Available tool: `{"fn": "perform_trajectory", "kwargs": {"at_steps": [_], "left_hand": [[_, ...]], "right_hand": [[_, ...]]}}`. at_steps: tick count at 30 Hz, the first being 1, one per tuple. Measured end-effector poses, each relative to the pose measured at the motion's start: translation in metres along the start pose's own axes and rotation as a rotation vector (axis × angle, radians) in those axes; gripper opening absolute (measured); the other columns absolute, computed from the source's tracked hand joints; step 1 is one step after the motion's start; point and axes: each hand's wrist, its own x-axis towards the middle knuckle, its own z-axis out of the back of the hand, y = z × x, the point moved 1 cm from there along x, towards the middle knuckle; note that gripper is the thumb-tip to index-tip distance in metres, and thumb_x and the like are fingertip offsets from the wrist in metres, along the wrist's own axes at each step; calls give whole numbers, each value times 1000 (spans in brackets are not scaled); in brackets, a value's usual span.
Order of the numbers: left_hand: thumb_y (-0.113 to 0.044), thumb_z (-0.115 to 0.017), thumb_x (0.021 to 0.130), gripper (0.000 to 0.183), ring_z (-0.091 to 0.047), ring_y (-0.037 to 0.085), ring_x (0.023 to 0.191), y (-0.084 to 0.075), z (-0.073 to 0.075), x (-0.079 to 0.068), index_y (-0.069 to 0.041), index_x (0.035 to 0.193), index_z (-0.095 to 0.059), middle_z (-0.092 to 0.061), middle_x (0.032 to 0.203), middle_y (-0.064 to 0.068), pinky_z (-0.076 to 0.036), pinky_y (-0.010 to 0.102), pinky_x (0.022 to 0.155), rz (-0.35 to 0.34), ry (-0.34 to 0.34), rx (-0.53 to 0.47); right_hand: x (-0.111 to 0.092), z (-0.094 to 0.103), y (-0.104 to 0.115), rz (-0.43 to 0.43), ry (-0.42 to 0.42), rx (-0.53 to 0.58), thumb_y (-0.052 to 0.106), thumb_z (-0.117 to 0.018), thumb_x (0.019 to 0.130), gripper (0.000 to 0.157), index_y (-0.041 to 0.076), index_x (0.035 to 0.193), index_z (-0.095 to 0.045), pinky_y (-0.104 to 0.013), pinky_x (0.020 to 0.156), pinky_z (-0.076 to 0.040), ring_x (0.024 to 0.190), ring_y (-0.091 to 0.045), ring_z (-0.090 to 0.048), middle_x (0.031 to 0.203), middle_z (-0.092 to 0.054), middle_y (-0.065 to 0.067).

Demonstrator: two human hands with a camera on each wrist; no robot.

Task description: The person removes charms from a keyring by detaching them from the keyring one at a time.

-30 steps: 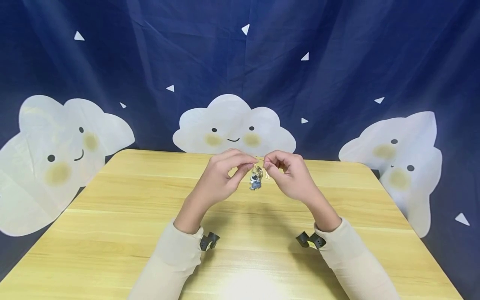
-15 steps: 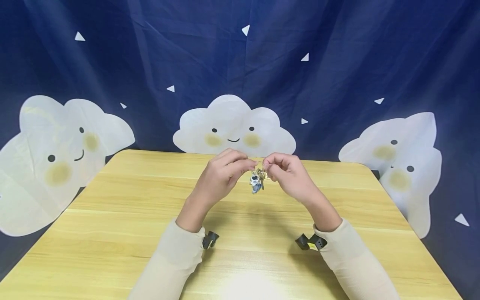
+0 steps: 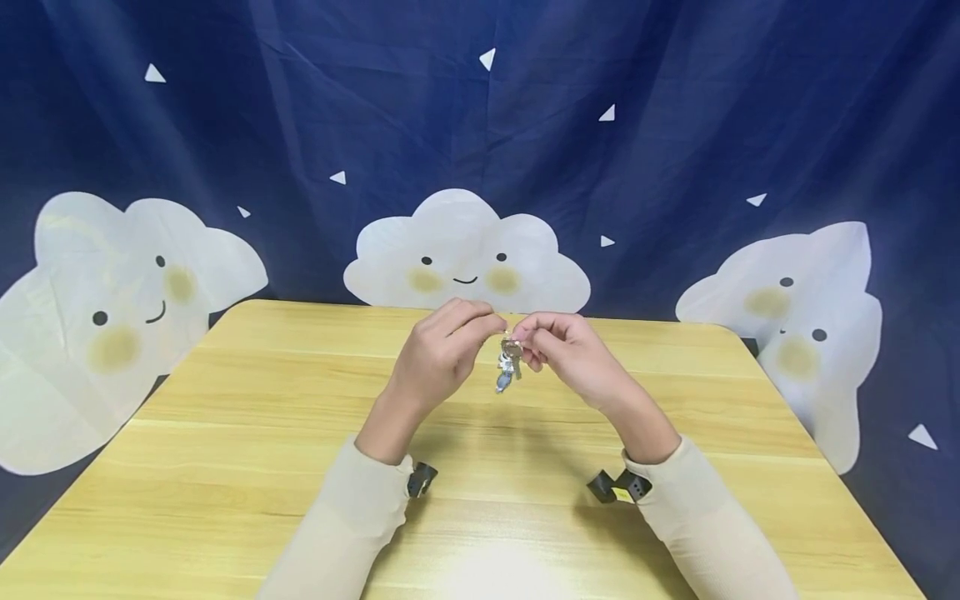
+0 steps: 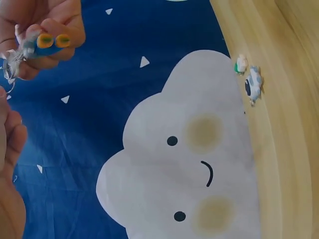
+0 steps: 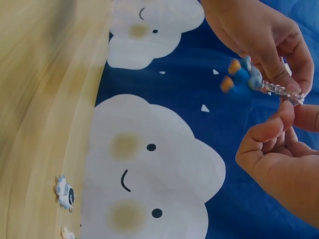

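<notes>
Above the far part of the table, my left hand [image 3: 435,358] pinches the top of a keychain [image 3: 506,379] between thumb and fingertips. My right hand [image 3: 573,358] pinches the same keychain at its metal ring end, close beside the left fingertips. Below the fingers hang a silver key [image 3: 516,365] and a small white-and-blue figurine. In the right wrist view, the figurine [image 5: 242,79] shows a blue body and orange feet on a clear-looking chain. The fingertips partly cover the ring, so exactly what each hand pinches there is hard to make out.
Two small figurines lie near the far edge of the wooden table [image 3: 300,467]: a white-and-blue one [image 4: 253,83] and a white-and-green one [image 4: 241,64]. The hands hide them in the head view. A dark blue curtain [image 3: 420,100] with clouds hangs behind the table.
My right hand has moved left toward the left fingertips. The key has turned to hang in front of the figurine, which has swung slightly left and lower. My left hand has barely moved.
</notes>
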Motion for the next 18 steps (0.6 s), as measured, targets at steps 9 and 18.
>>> {"fn": "perform_trajectory", "kwargs": {"at_steps": [9,18], "left_hand": [[-4,-64,100,7,-66,24,91,1,6,2,0,100,-70,-68,98,11,-58,29,85,53,16,-76],[-6,-63,101,9,-63,20,87,2,5,3,-1,99,-70,-67,97,9,-55,27,78,151,35,-143]], "right_hand": [[-4,-5,5,117,-34,-192,5,-50,105,20,-4,104,-67,-27,68,-49,75,-22,-55,82,-59,-9],[-6,-14,6,282,-135,-340,3,-60,102,11,-2,105,-70,-24,68,-49,77,-19,-58,89,-68,-13]]}}
